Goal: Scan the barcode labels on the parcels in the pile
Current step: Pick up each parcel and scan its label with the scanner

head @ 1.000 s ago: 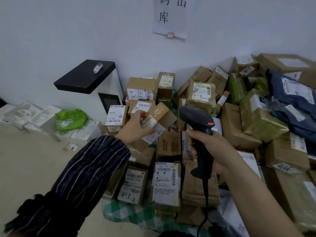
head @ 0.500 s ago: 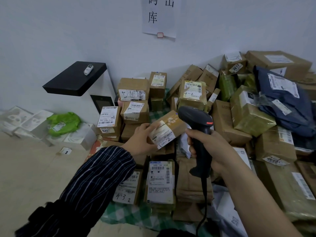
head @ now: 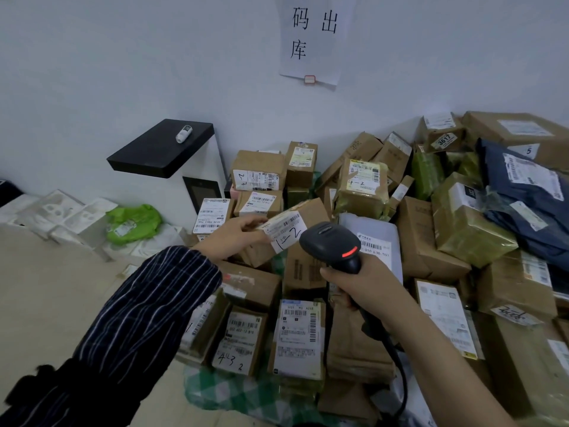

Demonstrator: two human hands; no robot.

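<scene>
My left hand [head: 237, 237] grips a small brown parcel [head: 303, 218] by its left end, holding it above the pile with its white barcode label [head: 286, 231] turned up toward me. My right hand [head: 360, 288] grips the handle of a black barcode scanner [head: 331, 243], whose head sits just right of the label with a red light lit on its back. The scanner's cable [head: 400, 374] hangs down past my right forearm. The pile of parcels [head: 363, 189] fills the floor against the wall.
A grey plastic mailer [head: 374, 238] lies behind the scanner. Dark blue bags [head: 529, 192] top the pile at right. A black-topped white machine [head: 166, 149] stands at left, with white foam pieces [head: 61, 211] and a green bag [head: 134, 223] beside it. Bare floor [head: 46, 288] lies lower left.
My left hand has lifted the small parcel and turned its label up and rightward. The scanner's head has come close to the label and its red light now shows.
</scene>
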